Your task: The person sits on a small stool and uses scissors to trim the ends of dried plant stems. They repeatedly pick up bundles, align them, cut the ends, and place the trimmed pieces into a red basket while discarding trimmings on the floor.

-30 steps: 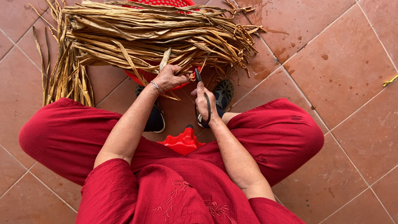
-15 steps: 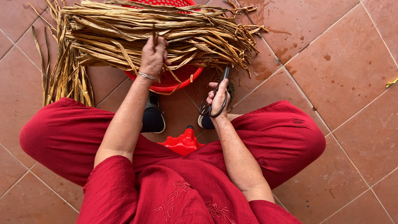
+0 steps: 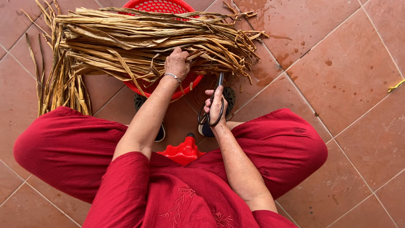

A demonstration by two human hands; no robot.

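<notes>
My left hand [image 3: 177,64] closes its fingers into the dried leaves [image 3: 139,42] heaped across the near rim of the red basket [image 3: 162,6]; I'd pinch only a few strands so they pull free cleanly. My right hand [image 3: 216,107] grips black scissors [image 3: 213,103], blades pointing up, nearly closed. Through the basket's mesh I can't tell what's inside
</notes>
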